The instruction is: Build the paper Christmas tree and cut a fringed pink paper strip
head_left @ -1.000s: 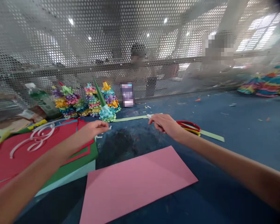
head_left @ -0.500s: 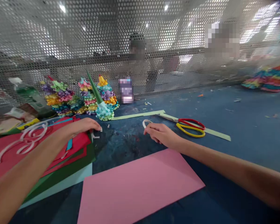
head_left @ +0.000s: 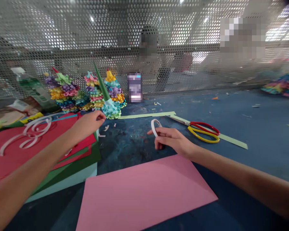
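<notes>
In my right hand I hold a thin white tape roll upright, its ring gripped between thumb and fingers. My left hand hovers over the edge of the red paper, thumb and forefinger pinched together; anything between them is too small to make out. A pink sheet of paper lies in front of me, below my right wrist. Scissors with one red and one yellow handle lie right of my right hand, across pale green paper strips.
Behind my left hand stand a green-tipped paper cone, several colourful fringed cones, and a green bottle. Curled white strips lie on the red paper. A phone leans at the perforated metal screen. Paper scraps dot the table.
My left hand has lifted slightly from the white scraps, its fingers curling inward. My right fingers have shifted on the tape roll, which now stands more upright. The view has moved a little.
</notes>
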Tool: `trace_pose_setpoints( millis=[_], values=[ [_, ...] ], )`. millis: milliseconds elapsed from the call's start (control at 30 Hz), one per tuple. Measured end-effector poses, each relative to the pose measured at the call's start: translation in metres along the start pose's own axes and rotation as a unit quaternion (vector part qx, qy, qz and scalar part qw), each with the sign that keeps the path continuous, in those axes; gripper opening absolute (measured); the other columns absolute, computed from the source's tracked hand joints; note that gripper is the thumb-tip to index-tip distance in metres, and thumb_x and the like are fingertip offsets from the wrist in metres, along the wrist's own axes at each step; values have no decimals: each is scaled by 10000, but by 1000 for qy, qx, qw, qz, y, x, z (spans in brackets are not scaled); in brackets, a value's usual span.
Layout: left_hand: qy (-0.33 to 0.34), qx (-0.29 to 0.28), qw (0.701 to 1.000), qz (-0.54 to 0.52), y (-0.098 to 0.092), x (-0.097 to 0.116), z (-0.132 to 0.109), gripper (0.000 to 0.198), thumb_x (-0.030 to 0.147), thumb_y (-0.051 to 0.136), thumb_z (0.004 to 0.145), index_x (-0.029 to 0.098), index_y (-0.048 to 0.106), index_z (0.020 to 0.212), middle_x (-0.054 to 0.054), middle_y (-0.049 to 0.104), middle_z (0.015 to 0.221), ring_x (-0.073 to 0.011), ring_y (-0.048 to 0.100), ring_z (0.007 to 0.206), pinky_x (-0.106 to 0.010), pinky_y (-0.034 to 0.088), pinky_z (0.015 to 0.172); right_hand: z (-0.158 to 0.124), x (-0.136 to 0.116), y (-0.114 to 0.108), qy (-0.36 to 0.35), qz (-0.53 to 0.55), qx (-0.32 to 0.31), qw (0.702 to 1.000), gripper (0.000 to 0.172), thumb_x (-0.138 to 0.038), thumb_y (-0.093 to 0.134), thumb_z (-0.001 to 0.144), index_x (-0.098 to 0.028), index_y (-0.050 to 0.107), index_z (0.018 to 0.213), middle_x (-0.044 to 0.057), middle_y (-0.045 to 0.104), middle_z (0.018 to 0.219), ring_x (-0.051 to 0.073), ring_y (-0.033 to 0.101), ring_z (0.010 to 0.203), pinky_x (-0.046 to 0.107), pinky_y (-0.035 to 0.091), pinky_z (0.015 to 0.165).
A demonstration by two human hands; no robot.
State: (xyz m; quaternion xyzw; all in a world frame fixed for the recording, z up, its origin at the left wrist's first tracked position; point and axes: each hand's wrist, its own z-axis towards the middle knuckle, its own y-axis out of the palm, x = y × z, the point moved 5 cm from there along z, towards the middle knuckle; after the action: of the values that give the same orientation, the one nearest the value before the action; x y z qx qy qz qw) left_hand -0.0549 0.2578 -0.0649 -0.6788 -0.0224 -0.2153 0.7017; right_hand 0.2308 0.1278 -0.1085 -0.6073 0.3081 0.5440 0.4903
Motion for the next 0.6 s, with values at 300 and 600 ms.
trace_pose_setpoints(
  millis=[300, 600],
  values=[
    [241, -28, 941, -235, 24, 130, -104, 238, 321, 543, 947, 263, 513, 1177, 5, 652, 1058, -133, 631, 889, -237, 489, 733, -19, -40, 33, -149, -218, -5, 965, 251, -249, 441, 980, -181, 645, 850, 35, 723, 790, 151, 639, 752, 284, 441, 710],
    [272, 4, 944, -185, 33, 129, -112, 150, 229, 510, 979, 281, 497, 1120, 27, 642, 1079, -147, 640, 955, -326, 445, 839, -22, -37, 41, -164, -286, 20, 944, 222, -216, 460, 972, -190, 567, 779, 4, 636, 719, 135, 536, 676, 265, 404, 660]
  ],
)
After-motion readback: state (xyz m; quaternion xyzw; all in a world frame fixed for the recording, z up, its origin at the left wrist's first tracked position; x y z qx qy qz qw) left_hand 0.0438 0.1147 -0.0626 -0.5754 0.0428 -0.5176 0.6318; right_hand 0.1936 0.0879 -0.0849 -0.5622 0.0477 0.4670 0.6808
